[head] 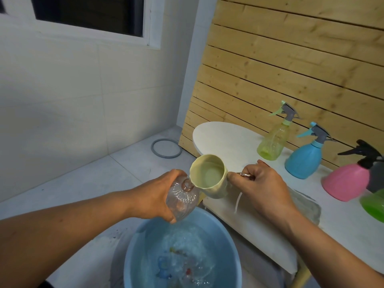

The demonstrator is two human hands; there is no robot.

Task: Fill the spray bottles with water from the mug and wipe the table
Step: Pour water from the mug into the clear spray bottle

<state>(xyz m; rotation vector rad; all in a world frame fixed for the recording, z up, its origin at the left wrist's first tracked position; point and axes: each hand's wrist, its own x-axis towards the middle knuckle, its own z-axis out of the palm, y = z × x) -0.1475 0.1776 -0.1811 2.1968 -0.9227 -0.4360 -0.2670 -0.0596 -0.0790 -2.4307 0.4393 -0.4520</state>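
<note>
My left hand (153, 196) grips a clear ribbed spray bottle body (182, 199) without its spray head, tilted above the blue basin (133, 254). My right hand (264, 186) holds the cream mug (209, 175) by its handle and also pinches what looks like the removed spray head; its thin white tube (238, 199) hangs below. The mug is tipped with its rim touching the bottle's open neck (188, 185), and some water shows inside it. On the white table (228, 140) stand a yellow-green bottle (272, 145), a blue bottle (304, 161) and a pink bottle (347, 181).
The basin on the floor holds rippling water. A green bottle (374, 203) sits at the right edge beside a grey object (377, 175). A folded grey cloth (305, 204) lies on the table behind my right wrist. A grey ring (166, 147) lies on the tiled floor by the wooden slat wall.
</note>
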